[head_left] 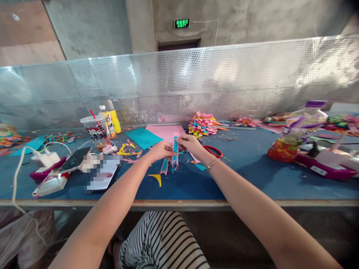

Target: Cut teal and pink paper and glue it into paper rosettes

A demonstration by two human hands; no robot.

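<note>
My right hand (192,145) pinches the upper part of a narrow blue paper strip (175,149) with pink edges. From the other side my left hand (162,151) closes its fingers at the same strip. Below the left hand another blue and pink paper strip (165,166) with a notched end shows in part. Red-handled scissors (215,151) lie just right of my right hand. Behind the hands are a teal paper sheet (146,138) and a pink paper sheet (159,131). A curved yellow paper scrap (157,179) lies nearer the table's front edge.
A phone (103,175), a plastic cup (97,130) with a red straw and a power strip (42,172) with cables stand left. Stacked folded paper strips (202,124) sit behind. A purple-capped bottle (297,130) stands right. A perforated metal screen (174,86) borders the table's back.
</note>
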